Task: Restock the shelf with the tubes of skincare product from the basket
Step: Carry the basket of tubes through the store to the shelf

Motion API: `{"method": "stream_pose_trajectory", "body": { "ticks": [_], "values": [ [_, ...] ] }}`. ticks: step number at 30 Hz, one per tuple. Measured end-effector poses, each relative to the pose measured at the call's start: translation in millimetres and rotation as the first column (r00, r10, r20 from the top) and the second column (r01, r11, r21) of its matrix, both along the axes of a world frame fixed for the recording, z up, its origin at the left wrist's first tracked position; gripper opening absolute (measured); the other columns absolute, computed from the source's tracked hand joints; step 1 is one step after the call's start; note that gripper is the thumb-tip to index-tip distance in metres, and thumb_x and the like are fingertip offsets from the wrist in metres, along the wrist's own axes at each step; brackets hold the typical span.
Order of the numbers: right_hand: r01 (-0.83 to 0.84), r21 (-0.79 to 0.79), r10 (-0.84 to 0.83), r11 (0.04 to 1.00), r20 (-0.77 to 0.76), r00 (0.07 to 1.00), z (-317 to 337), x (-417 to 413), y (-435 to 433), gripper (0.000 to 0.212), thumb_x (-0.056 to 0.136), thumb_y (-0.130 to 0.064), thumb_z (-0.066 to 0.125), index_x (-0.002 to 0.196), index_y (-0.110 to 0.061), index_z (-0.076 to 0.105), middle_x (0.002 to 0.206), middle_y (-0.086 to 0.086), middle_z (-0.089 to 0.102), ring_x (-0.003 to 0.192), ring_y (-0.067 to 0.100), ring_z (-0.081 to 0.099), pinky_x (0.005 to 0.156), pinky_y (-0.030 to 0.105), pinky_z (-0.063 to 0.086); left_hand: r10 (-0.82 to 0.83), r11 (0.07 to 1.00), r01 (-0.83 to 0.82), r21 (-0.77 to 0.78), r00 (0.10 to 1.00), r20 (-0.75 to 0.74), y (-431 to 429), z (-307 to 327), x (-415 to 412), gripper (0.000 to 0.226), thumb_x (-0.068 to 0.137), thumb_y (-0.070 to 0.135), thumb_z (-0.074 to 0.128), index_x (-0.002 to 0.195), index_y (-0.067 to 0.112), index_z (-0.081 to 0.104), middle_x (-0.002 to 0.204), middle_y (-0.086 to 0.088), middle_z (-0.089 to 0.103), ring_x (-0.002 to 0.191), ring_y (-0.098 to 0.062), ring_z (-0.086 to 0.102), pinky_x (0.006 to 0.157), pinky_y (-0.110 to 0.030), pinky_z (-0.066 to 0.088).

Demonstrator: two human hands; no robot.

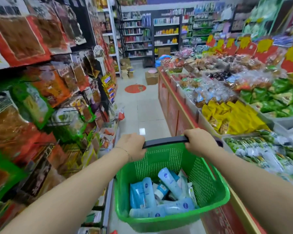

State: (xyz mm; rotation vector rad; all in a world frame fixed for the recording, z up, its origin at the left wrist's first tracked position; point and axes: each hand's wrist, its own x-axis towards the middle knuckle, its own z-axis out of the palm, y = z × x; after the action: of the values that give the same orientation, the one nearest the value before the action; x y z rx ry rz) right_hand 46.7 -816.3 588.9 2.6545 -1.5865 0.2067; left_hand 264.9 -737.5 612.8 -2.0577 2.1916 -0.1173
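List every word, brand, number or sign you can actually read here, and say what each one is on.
"SNICKERS", only roughly legible, on the brown bar packs on the left shelf end.
Round dark blue logos on the pale blue tubes in the green basket: too blurred to read.
Yellow and red price signs above the right-hand bins: unreadable.
Round red floor sticker: unreadable.

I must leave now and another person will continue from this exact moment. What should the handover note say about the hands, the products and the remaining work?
Left hand: closed in a grip on the left end of the black handle of the green basket.
Right hand: closed on the right end of the same handle.
Tubes: a loose pile of pale blue and white tubes, all lying inside the basket.
Position: in the aisle, snack racks on the left, a snack counter on the right. The toiletry shelves are at the far end.
Done: no tube is out of the basket.
Left: bring the basket to the shelf, then place every tube.
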Motion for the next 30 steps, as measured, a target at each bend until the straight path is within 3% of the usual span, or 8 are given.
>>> {"method": "stream_pose_trajectory", "body": {
  "ticks": [2, 5, 7, 12, 16, 21, 26, 30],
  "values": [
    [0.056, 0.009, -0.056, 0.998, 0.069, 0.996, -8.2, 14.4, -32.0, 0.005, 0.076, -0.021, 0.055, 0.079, -0.017, 0.052, 0.09, 0.009, 0.066, 0.089, 0.032, 0.061, 0.065, 0.033, 0.041, 0.036, 0.999, -0.036, -0.004, 0.998, -0.056, -35.4, -9.1, 11.8, 0.018, 0.089, 0.032, 0.049, 0.088, 0.016, 0.056, 0.089, -0.008, 0.063, 0.086, -0.03, 0.063, 0.066, -0.029, 0.043],
    [0.104, 0.018, -0.105, 0.994, 0.141, 0.984, -24.1, 30.7, -77.5, 0.01, 0.073, -0.018, 0.055, 0.074, -0.017, 0.045, 0.086, 0.007, 0.065, 0.089, 0.031, 0.06, 0.062, 0.031, 0.03, 0.089, 0.996, -0.089, 0.005, 0.983, -0.163, -88.9, -26.7, 30.0, 0.015, 0.083, 0.032, 0.052, 0.076, 0.019, 0.051, 0.074, -0.003, 0.053, 0.079, -0.027, 0.06, 0.071, -0.03, 0.046],
    [0.134, -0.001, -0.131, 0.991, 0.203, 0.97, -33.7, 41.3, -104.1, 0.012, 0.072, -0.014, 0.055, 0.07, -0.016, 0.044, 0.078, 0.005, 0.063, 0.085, 0.032, 0.059, 0.063, 0.032, 0.024, 0.156, 0.987, -0.162, -0.006, 0.958, -0.24, -120.9, -34.7, 39.3, 0.014, 0.078, 0.031, 0.055, 0.073, 0.018, 0.052, 0.073, -0.002, 0.055, 0.077, -0.026, 0.06, 0.065, -0.028, 0.044],
    [0.316, -0.072, -0.274, 0.946, 0.341, 0.899, -50.9, 65.8, -169.3, 0.033, 0.062, -0.003, 0.059, 0.056, -0.021, 0.032, 0.053, -0.005, 0.032, 0.073, 0.028, 0.052, 0.063, 0.032, 0.009, 0.261, 0.954, -0.297, -0.04, 0.89, -0.374, -197.1, -46.3, 54.2, 0.013, 0.07, 0.023, 0.056, 0.077, 0.014, 0.064, 0.073, -0.001, 0.062, 0.071, -0.025, 0.059, 0.057, -0.024, 0.041],
    [0.413, -0.069, -0.319, 0.908, 0.525, 0.789, -61.8, 96.4, -229.8, 0.029, 0.052, 0.002, 0.057, 0.056, -0.02, 0.038, 0.052, -0.008, 0.028, 0.066, 0.026, 0.045, 0.06, 0.032, 0.006, 0.286, 0.94, -0.339, -0.047, 0.854, -0.436, -266.9, -52.9, 79.3, 0.008, 0.069, 0.013, 0.056, 0.075, 0.013, 0.061, 0.075, -0.004, 0.06, 0.074, -0.028, 0.059, 0.061, -0.028, 0.046],
    [0.381, -0.106, -0.244, 0.919, 0.607, 0.756, -68.3, 123.5, -329.5, 0.021, 0.053, -0.004, 0.05, 0.056, -0.022, 0.039, 0.052, -0.008, 0.032, 0.065, 0.023, 0.043, 0.057, 0.035, 0.002, 0.32, 0.908, -0.413, -0.067, 0.789, -0.525, -360.4, -60.7, 105.7, 0.015, 0.068, 0.007, 0.055, 0.058, 0.015, 0.048, 0.06, 0.001, 0.045, 0.068, -0.026, 0.052, 0.057, -0.025, 0.034],
    [0.301, -0.083, -0.195, 0.95, 0.594, 0.781, -66.6, 137.7, -434.8, 0.025, 0.051, -0.004, 0.043, 0.053, -0.026, 0.032, 0.052, -0.009, 0.031, 0.068, 0.024, 0.048, 0.058, 0.035, 0.003, 0.309, 0.881, -0.456, -0.125, 0.755, -0.578, -448.8, -58.6, 120.7, 0.006, 0.068, 0.017, 0.062, 0.063, 0.018, 0.06, 0.059, 0.003, 0.053, 0.064, -0.019, 0.05, 0.055, -0.023, 0.032],
    [0.262, -0.056, -0.179, 0.963, 0.592, 0.786, -66.1, 160.4, -504.3, 0.016, 0.051, -0.003, 0.041, 0.058, -0.017, 0.047, 0.06, -0.005, 0.042, 0.07, 0.018, 0.041, 0.059, 0.035, 0.004, 0.304, 0.866, -0.477, -0.147, 0.738, -0.603, -508.8, -61.1, 144.0, 0.011, 0.071, 0.02, 0.064, 0.061, 0.023, 0.058, 0.061, 0.004, 0.055, 0.064, -0.019, 0.049, 0.058, -0.025, 0.036]
  ]
}}
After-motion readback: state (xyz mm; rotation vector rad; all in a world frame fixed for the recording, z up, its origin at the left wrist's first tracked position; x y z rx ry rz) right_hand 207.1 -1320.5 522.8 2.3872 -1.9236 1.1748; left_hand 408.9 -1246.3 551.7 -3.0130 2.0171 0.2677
